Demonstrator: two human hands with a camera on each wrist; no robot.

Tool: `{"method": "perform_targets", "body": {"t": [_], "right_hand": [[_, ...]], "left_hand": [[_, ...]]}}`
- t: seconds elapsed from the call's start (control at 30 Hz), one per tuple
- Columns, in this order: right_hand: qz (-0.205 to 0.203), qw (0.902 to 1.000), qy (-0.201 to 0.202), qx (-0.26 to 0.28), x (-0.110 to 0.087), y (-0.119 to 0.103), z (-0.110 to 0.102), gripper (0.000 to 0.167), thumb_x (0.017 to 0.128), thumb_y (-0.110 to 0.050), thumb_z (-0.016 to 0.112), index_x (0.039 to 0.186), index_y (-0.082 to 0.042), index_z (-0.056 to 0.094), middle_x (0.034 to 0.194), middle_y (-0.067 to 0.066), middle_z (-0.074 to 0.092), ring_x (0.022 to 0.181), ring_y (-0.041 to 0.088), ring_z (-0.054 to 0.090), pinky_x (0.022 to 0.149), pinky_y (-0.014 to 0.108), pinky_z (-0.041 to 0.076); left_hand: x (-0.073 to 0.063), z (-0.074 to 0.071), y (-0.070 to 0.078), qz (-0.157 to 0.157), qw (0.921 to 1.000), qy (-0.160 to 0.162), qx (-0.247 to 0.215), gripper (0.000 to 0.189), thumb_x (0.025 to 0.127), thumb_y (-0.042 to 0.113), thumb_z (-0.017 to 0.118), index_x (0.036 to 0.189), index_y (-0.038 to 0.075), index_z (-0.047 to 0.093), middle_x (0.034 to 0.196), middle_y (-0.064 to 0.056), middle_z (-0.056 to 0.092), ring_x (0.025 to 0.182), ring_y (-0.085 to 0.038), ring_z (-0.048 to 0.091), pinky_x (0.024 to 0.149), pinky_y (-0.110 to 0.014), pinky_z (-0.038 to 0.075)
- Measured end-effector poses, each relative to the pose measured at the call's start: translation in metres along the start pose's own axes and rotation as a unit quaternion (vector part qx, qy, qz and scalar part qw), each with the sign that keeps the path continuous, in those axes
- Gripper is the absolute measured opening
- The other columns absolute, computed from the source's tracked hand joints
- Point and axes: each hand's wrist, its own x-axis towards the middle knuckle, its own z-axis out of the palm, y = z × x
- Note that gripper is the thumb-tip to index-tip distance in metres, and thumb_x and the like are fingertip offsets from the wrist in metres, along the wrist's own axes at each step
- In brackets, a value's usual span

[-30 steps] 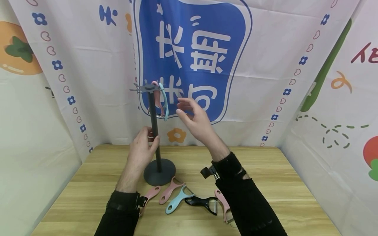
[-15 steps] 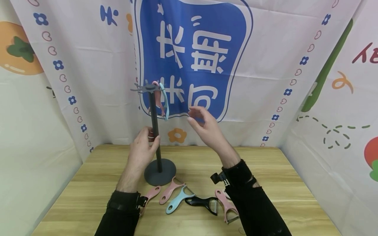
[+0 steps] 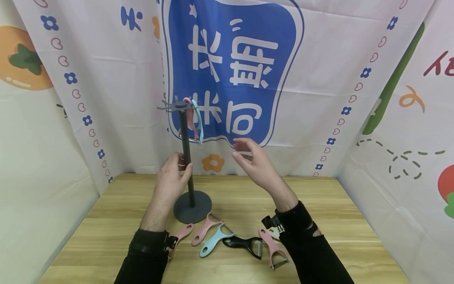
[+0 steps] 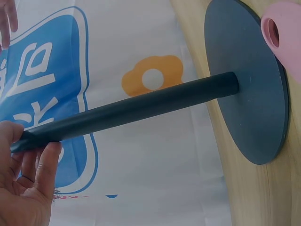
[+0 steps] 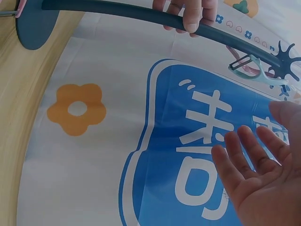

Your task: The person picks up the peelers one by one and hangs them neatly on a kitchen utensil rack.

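Note:
A dark grey stand (image 3: 186, 157) with a round base and hooks at its top stands on the table. My left hand (image 3: 172, 173) holds the pole at mid-height, thumb and fingers around it; the left wrist view shows the same grip on the pole (image 4: 141, 107). From the hooks hang a pink peeler (image 3: 190, 118) and a light blue peeler (image 3: 198, 124). To the right of the stand, my right hand (image 3: 254, 161) is in the air with relaxed, slightly bent fingers and nothing in it. In the right wrist view its palm (image 5: 263, 188) shows bare.
In front of the base lie pink peelers (image 3: 203, 232), a light blue peeler (image 3: 214, 241), a black peeler (image 3: 241, 243) and another pink peeler (image 3: 272, 246). A pale piece (image 3: 274, 233) is partly hidden by the right wrist. A printed cloth (image 3: 298, 157) hangs behind the table.
My right hand has moved away from the hanging peelers, to the right and downward. My left hand has stayed on the pole, and the hanging peelers keep their place.

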Motion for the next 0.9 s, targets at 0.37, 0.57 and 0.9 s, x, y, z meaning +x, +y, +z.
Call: {"method": "perform_targets", "body": {"t": [0.37, 0.57, 0.9], "right_hand": [[0.013, 0.9985, -0.030, -0.043, -0.022, 0.005, -0.011, 0.048, 0.121, -0.020, 0.067, 0.166, -0.005, 0.058, 0.159, 0.020, 0.067, 0.152, 0.041, 0.065, 0.134, 0.061, 0.056], [0.020, 0.9966, -0.043, -0.067, -0.032, 0.010, -0.016, 0.049, 0.120, -0.019, 0.070, 0.166, -0.006, 0.059, 0.161, 0.021, 0.066, 0.154, 0.041, 0.065, 0.134, 0.062, 0.056], [0.005, 0.9905, -0.071, -0.117, -0.048, 0.024, -0.024, 0.049, 0.118, -0.018, 0.073, 0.164, -0.004, 0.061, 0.161, 0.021, 0.068, 0.151, 0.041, 0.067, 0.131, 0.064, 0.057]], "left_hand": [[-0.001, 0.001, -0.001, 0.002, 1.0000, 0.005, 0.000, 0.041, 0.121, 0.026, 0.066, 0.153, 0.001, 0.059, 0.144, -0.025, 0.072, 0.134, -0.045, 0.078, 0.108, -0.065, 0.071], [-0.001, 0.000, 0.000, -0.002, 1.0000, 0.002, 0.003, 0.042, 0.122, 0.027, 0.065, 0.154, 0.001, 0.058, 0.145, -0.025, 0.071, 0.136, -0.045, 0.077, 0.109, -0.064, 0.071], [-0.002, 0.000, 0.000, -0.006, 1.0000, 0.002, -0.001, 0.043, 0.121, 0.027, 0.065, 0.154, 0.001, 0.057, 0.146, -0.025, 0.071, 0.136, -0.045, 0.077, 0.109, -0.063, 0.071]]}}
